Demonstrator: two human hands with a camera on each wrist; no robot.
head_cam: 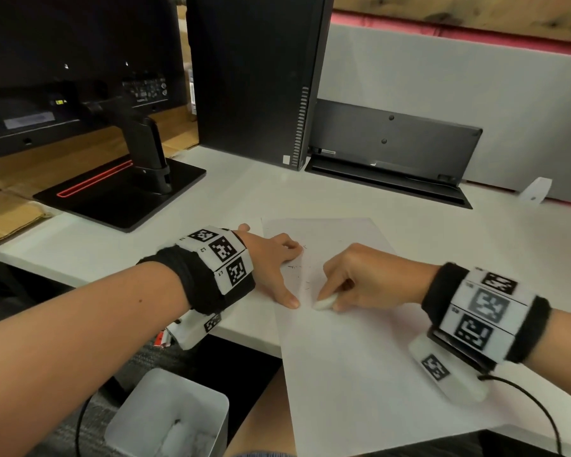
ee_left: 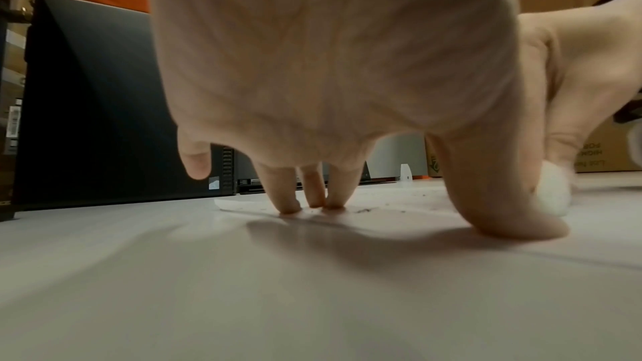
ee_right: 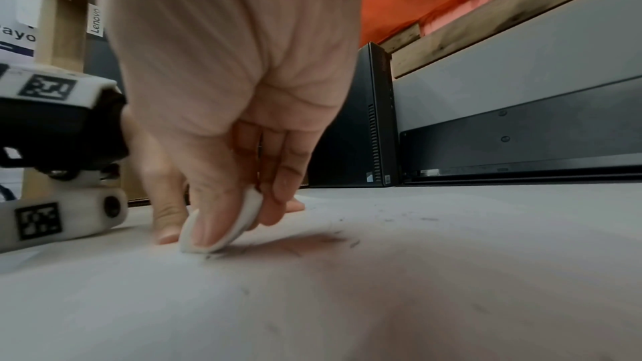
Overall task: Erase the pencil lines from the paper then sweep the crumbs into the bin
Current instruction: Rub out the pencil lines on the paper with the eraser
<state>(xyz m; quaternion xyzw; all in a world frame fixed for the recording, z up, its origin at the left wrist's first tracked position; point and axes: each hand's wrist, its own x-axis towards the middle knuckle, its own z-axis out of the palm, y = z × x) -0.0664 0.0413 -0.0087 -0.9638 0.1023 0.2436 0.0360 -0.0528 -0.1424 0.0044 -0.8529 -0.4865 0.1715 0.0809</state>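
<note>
White worktop [head_cam: 211, 192] holds the paper [head_cam: 343, 341] with dark crumbs [head_cam: 305, 282], the left hand [head_cam: 271, 258] pressing it flat with spread fingers, the right hand [head_cam: 366, 278] pinching an eraser [head_cam: 323, 304], a computer [head_cam: 254, 77] behind, and a bin [head_cam: 165, 413] below.

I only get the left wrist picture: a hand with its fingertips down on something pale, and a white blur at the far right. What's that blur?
Observer: An eraser, pinched in the right hand and pressed to the paper.
Operator: Where will the crumbs go?
Observer: A white bin stands on the floor below the desk edge, under the left forearm.
Operator: Is the sheet fully on the desk?
Observer: No, its near corner overhangs the edge.
</note>
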